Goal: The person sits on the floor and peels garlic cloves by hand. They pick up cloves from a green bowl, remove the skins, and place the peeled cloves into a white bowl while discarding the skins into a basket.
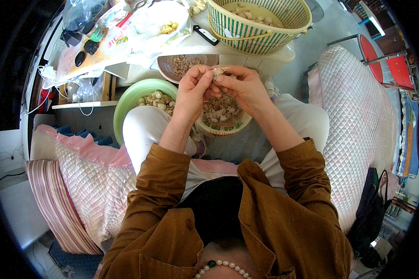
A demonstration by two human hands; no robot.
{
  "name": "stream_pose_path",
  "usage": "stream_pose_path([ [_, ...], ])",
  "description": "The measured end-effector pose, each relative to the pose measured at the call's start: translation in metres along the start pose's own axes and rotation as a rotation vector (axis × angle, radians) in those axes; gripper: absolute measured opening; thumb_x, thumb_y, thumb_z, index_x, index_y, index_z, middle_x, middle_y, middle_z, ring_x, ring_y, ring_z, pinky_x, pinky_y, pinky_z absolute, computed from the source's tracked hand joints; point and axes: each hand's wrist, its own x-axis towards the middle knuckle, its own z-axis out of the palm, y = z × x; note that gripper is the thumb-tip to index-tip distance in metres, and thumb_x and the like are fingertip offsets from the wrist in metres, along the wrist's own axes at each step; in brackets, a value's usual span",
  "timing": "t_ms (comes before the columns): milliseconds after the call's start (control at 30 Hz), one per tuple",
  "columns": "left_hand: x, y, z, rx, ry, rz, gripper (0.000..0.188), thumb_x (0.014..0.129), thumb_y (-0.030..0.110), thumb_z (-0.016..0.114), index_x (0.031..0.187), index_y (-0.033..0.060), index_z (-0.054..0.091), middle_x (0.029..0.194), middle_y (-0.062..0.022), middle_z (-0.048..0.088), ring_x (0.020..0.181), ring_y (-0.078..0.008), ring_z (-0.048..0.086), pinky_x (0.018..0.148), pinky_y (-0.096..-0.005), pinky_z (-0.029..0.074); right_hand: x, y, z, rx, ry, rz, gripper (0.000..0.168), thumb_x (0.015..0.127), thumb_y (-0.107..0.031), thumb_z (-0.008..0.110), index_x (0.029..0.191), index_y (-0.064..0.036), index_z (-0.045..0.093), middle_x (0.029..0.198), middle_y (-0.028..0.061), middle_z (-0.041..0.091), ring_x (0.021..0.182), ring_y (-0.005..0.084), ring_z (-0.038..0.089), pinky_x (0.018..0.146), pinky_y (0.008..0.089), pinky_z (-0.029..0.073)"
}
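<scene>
Between the fingertips of my left hand [194,89] and my right hand [242,87] is a piece of garlic [219,72], partly covered by the fingers; both hands grip it. Beneath them a pale bucket [225,132] holds dry garlic skins [221,112]. To the left, a green plastic basin [123,101] contains garlic bulbs [157,100]. Behind my left hand, a woven-look basket [164,64] holds unpeeled cloves [185,64]. A green and cream plastic basket [255,42] with more cloves in it stands on the table beyond.
On the white table [153,52] are a black-handled knife [206,35], a plastic bag [150,26] with peeled cloves [169,27], and a jar [96,34]. A cable [80,104] hangs at the left. A quilted cover [356,115] lies to the right, near red chairs [370,57].
</scene>
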Motion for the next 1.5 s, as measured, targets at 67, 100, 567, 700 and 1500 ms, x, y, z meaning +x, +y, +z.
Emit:
stream_pose_path([
  [67,-0.002,0.002,0.002,0.072,0.002,0.017,0.013,0.096,0.017,0.053,0.100,0.0047,0.056,0.082,-0.0011,0.059,0.069,-0.0075,0.057,0.061,-0.0207,0.052,0.001,0.003,0.002,-0.018,0.038,-0.016,0.022,0.083,-0.011,0.071,0.101,0.002,0.066,0.087,0.0041,0.065,0.071,0.0091,0.058,0.065,0.0225,0.048],
  [100,-0.002,0.002,0.002,0.109,0.028,0.026,0.013,0.096,0.017,0.054,0.100,0.0050,0.056,0.082,-0.0007,0.059,0.070,-0.0071,0.056,0.061,-0.0206,0.051,0.001,0.004,0.002,-0.028,0.060,-0.025,0.022,0.084,-0.012,0.070,0.101,0.002,0.066,0.086,0.0033,0.065,0.070,0.0086,0.057,0.064,0.0224,0.047],
  [567,0.004,0.010,-0.011,0.383,-0.110,0.166,0.012,0.087,0.003,0.062,0.099,0.0044,0.064,0.091,0.0018,0.055,0.075,-0.0061,0.050,0.067,-0.0205,0.042,0.002,-0.003,-0.008,-0.768,-0.001,-0.073,0.029,0.071,-0.023,0.076,0.089,0.000,0.070,0.068,-0.0018,0.059,0.061,0.0057,0.048,0.056,0.0232,0.040],
  [700,0.005,0.011,-0.017,0.446,-0.113,0.206,0.009,0.087,0.003,0.061,0.096,0.0033,0.063,0.086,-0.0002,0.058,0.072,-0.0072,0.052,0.065,-0.0209,0.043,0.003,-0.005,-0.006,-0.793,-0.018,-0.045,0.030,0.070,-0.022,0.076,0.091,0.000,0.071,0.069,-0.0014,0.061,0.062,0.0054,0.049,0.056,0.0230,0.040],
  [1500,-0.001,0.002,0.005,0.196,-0.044,-0.080,0.018,0.094,0.027,0.058,0.087,0.0121,0.050,0.072,0.0049,0.053,0.055,-0.0028,0.040,0.046,-0.0170,0.027,0.001,-0.001,-0.007,-0.866,0.039,-0.376,0.023,0.069,-0.009,0.073,0.090,-0.002,0.067,0.080,0.0047,0.060,0.070,0.0146,0.053,0.066,0.0271,0.043],
])
